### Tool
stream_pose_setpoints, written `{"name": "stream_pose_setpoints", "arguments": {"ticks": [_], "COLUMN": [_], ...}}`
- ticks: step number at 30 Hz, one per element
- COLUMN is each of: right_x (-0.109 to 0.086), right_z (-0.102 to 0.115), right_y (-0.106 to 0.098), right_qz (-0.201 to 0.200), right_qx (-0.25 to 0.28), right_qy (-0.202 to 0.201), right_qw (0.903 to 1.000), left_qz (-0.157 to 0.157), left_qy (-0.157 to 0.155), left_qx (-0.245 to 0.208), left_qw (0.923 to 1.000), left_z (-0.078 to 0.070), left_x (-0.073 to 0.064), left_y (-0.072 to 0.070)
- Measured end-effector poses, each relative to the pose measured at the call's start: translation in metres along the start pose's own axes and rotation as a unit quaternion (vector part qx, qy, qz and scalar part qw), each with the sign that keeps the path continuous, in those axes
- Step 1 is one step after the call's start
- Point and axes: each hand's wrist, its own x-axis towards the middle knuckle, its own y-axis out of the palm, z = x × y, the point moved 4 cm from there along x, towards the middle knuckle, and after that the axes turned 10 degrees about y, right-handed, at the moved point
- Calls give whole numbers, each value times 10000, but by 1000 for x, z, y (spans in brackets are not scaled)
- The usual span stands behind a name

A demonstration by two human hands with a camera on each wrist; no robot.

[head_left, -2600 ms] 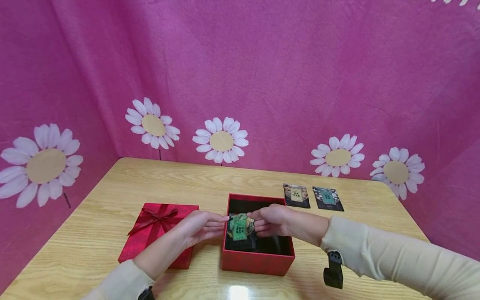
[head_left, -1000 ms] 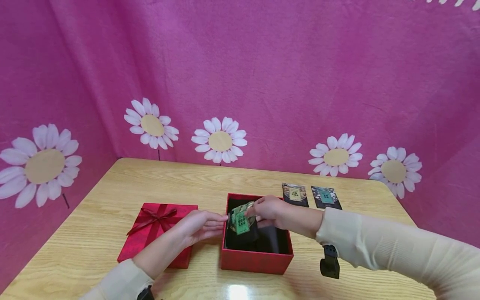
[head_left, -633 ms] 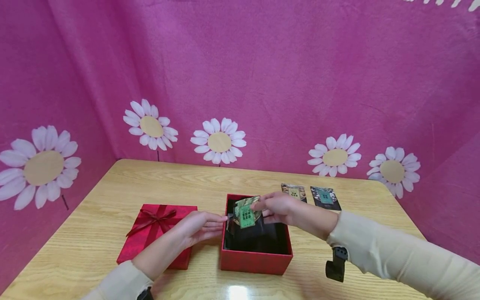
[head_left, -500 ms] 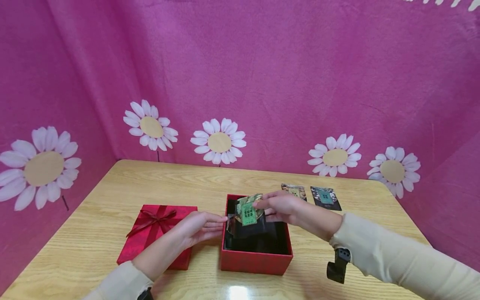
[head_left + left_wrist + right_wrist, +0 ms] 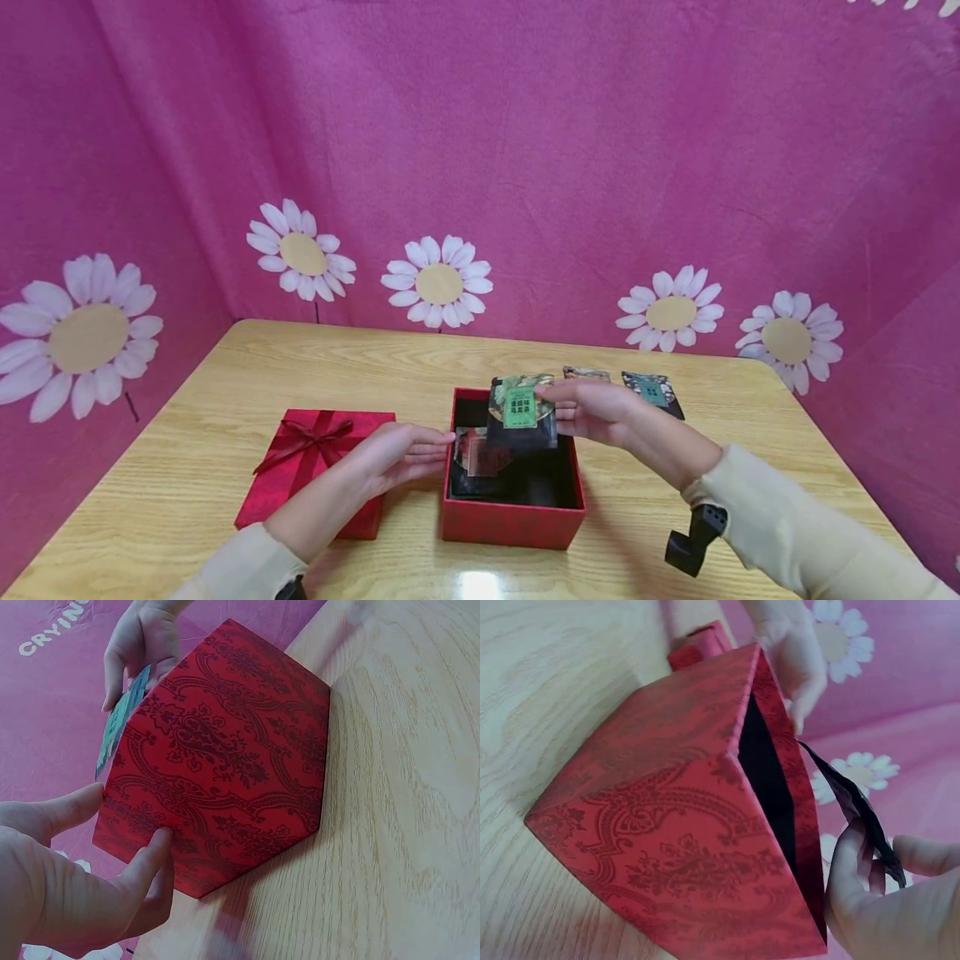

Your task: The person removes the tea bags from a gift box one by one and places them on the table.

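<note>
Over the open red box (image 5: 513,527), my right hand (image 5: 592,408) pinches a black tea sachet with a green label (image 5: 520,408) between thumb and fingers. The right wrist view shows this sachet (image 5: 847,795) edge-on, above the box's opening. My left hand (image 5: 401,454) touches the box's left side with nearly straight fingers. In the left wrist view its thumb meets the rim and its fingertips (image 5: 161,838) rest on the patterned wall (image 5: 225,750). Inside the box, at the left, lies another sachet with a reddish label (image 5: 483,458).
A red lid with a ribbon bow (image 5: 315,442) lies left of the box, partly behind my left forearm. Behind my right hand are two more sachets, one with a teal label (image 5: 652,390) and one mostly hidden (image 5: 585,372). A pink flowered cloth (image 5: 525,167) hangs behind the wooden table (image 5: 360,350).
My right hand has lifted the green-labelled sachet from the box's left part and moved it up and right. This uncovers the reddish-labelled sachet beneath. My left hand has stayed at the box's side.
</note>
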Motion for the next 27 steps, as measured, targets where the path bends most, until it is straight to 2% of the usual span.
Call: {"name": "stream_pose_setpoints", "arguments": {"ticks": [6, 13, 27], "right_x": [-5, -11, -10], "right_z": [-2, -5, -17], "right_y": [-15, -29, -62], "right_qz": [210, 754, 639], "right_qx": [616, 1154, 1882], "right_qy": [-47, -185, -63], "right_qw": [9979, 9903, 9800], "left_qz": [6, -6, -48], "left_qy": [5, 39, -60], "left_qx": [23, 29, 60], "left_qw": [10000, 10000, 10000], "left_z": [0, 0, 0], "left_x": [-1, -1, -2], "left_y": [0, 0, 0]}}
